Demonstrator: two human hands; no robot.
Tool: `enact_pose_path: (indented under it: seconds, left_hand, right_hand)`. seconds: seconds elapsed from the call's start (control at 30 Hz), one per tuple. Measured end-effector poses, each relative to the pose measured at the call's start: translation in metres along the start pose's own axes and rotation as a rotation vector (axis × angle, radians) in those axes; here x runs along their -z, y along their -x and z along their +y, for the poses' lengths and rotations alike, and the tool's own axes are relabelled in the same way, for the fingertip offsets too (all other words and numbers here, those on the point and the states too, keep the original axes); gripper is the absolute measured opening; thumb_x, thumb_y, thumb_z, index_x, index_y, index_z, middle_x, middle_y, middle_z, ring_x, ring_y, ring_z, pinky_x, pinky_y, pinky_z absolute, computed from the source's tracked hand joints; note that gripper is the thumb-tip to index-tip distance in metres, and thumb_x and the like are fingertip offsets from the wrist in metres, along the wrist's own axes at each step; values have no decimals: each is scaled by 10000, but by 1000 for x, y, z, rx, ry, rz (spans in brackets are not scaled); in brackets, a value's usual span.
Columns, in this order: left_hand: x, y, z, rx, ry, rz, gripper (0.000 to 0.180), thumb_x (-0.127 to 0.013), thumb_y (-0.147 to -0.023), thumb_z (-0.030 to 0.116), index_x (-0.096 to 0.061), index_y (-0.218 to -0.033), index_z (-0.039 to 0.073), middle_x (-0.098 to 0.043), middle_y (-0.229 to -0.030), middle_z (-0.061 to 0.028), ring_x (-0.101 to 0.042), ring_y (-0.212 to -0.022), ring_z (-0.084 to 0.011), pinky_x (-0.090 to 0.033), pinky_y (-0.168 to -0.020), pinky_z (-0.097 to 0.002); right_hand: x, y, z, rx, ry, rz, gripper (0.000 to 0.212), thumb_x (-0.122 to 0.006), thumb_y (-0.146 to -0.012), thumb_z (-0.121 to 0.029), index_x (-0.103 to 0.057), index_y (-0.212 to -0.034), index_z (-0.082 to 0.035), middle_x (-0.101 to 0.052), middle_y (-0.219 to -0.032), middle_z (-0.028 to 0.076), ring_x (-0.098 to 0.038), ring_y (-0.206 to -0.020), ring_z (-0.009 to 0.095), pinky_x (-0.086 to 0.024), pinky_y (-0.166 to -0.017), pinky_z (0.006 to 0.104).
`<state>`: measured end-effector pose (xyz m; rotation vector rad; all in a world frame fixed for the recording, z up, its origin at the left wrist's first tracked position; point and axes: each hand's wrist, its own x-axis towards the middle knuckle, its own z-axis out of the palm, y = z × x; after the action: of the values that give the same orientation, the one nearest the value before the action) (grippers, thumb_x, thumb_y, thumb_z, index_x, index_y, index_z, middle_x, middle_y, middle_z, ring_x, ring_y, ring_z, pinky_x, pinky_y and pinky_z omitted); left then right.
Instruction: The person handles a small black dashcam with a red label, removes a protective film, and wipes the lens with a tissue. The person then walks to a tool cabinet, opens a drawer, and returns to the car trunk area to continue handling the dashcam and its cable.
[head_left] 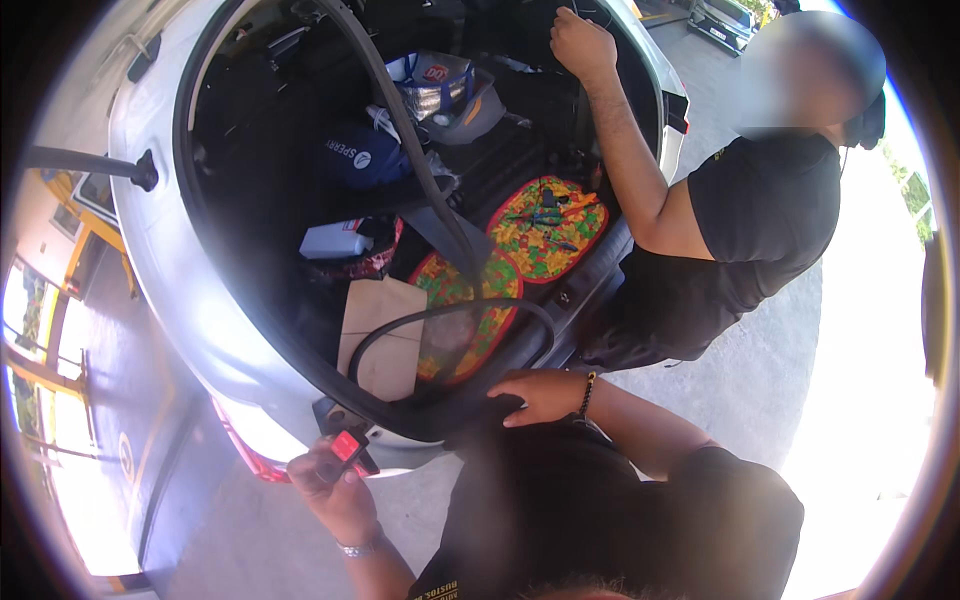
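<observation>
Open car boot [200, 260], left hand [335, 490] pinching red-buttoned device [345, 450], right hand [545, 395] spread on rubber seal [440, 315]: likely slipping loose.

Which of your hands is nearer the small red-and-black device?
Left. The left hand holds the red-and-black device below the open car boot's rim. The right hand rests apart, on the black rubber seal at that rim.

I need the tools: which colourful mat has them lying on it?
The farther mat, beside the other person's arm; the nearer mat shows no tools.
</observation>
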<state>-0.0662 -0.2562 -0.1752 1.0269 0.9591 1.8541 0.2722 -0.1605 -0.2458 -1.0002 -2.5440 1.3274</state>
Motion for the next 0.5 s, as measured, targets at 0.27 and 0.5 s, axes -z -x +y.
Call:
enact_pose_path:
  seconds: [0.27,0.5]
  left_hand:
    - [-26,112,-10,128,-12,335,397,-744,-818,40,-549,-1150,135,-625,-1143,-67,-595,-972,-161,-484,-780,-291]
    - [-44,198,1,193,-71,533,455,-784,-802,31,-544,-1163,170,-620,-1200,-87,-582,-1053,-165,-500,-710,-266]
  right_hand:
    - [0,27,27,87,1,-172,581,-675,-907,-352,-506,-1368,-41,-539,-1355,177,-544,-1237,349,-455,-1019,404]
    - [-30,44,27,51,39,-280,462,-617,-929,-253,-542,-1326,-28,-563,-1311,171,-562,-1204,349,-446,-1023,420]
